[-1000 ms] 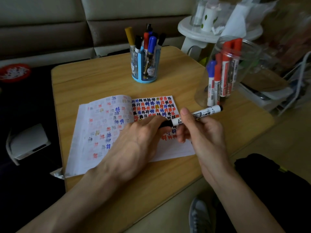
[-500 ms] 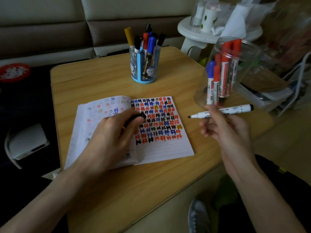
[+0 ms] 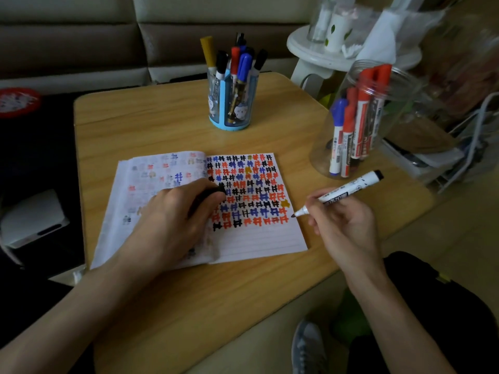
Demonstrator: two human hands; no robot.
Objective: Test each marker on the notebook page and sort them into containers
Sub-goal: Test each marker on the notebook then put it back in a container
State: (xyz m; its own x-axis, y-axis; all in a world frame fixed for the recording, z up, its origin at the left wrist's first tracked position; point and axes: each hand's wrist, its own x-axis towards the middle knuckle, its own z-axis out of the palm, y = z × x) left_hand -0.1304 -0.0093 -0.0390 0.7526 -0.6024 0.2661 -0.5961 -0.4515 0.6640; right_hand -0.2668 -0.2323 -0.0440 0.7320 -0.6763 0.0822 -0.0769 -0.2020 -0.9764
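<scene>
One notebook (image 3: 259,241) lying mid-table. Holder (image 3: 219,103) standing at far edge, about seven markers (image 3: 244,64); jar (image 3: 399,109) at right edge, five. One uncapped marker (image 3: 340,195), one cap (image 3: 209,195) being held.

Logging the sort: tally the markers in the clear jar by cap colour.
Red-capped markers: 4
Blue-capped marker: 1
Total in the clear jar: 5, judging by the caps that show.

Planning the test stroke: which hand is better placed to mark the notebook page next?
Right. The right hand grips the uncapped marker, tip at the page's right edge; the left hand holds only the black cap and rests on the notebook.
</scene>
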